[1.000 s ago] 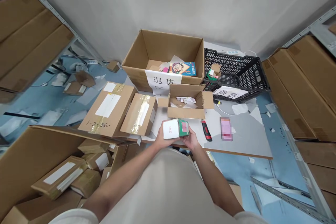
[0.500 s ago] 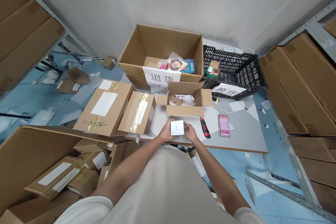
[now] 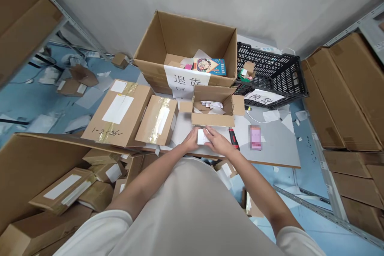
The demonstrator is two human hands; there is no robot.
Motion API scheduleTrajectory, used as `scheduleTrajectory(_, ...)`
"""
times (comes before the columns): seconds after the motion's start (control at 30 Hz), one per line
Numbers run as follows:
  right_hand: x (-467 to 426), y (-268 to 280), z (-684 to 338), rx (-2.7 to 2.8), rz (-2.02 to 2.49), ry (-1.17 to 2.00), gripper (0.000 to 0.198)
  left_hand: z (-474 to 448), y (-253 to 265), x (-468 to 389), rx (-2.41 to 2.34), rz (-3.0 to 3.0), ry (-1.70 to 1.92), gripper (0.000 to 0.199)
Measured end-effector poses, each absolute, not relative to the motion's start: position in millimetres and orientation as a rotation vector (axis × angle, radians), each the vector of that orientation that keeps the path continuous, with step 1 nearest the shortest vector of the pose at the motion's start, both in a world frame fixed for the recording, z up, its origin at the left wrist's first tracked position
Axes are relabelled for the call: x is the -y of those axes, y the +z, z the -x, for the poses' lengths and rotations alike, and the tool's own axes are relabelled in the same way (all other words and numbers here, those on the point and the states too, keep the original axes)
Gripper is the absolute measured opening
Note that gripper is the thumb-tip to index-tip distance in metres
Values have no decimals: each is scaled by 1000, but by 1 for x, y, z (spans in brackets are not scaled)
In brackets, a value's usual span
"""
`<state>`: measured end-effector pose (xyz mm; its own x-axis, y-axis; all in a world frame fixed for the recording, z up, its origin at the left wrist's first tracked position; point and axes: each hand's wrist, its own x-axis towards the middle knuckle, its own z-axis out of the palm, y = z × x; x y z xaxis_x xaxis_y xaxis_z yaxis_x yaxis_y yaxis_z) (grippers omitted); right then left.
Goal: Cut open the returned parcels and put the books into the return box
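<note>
A small white box (image 3: 202,137) is at the table's near edge, between my two hands. My left hand (image 3: 191,140) grips its left side, fingers curled along it. From the right, my right hand (image 3: 216,141) holds the box, with its fingers laid over the top and covering part of it. Just beyond them stands an open carton (image 3: 212,120) with its flaps spread and crumpled white paper (image 3: 212,105) inside. A red and black utility knife (image 3: 233,138) lies right of my right hand, partly behind the forearm.
A large open carton (image 3: 153,76) with a blue printed package (image 3: 217,67) stands at the back, beside a black plastic crate (image 3: 288,76). Two taped cartons (image 3: 120,114) sit on the left. A pink-screened phone (image 3: 255,137) lies right. Below left, a big box holds several parcels (image 3: 64,190).
My right hand has moved from the box's right side to over its top, hiding part of it. The view has shifted slightly. My left hand stays on the box.
</note>
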<state>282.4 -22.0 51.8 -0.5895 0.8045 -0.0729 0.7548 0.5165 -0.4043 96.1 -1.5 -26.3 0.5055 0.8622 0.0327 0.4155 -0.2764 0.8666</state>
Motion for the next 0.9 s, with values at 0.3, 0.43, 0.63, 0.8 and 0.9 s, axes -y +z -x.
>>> scheduleTrajectory(0.3,12,67,-301,2783,1367,394,60,-110,-21,-12,-998,-1951,515,59)
scheduleTrajectory(0.43,24,61,-298,2801,1352,355,63,-105,-17,-11,-866,-1957,483,65)
scheduleTrajectory(0.63,36,38,-298,2606,1374,490,48,-103,-12,-10,-857,-1969,448,65)
scheduleTrajectory(0.8,33,33,-304,2475,1399,674,34,-105,-14,-12,-918,-1968,428,68)
scheduleTrajectory(0.9,30,37,-304,2430,1357,760,28,-103,-17,-13,-931,-1941,467,72)
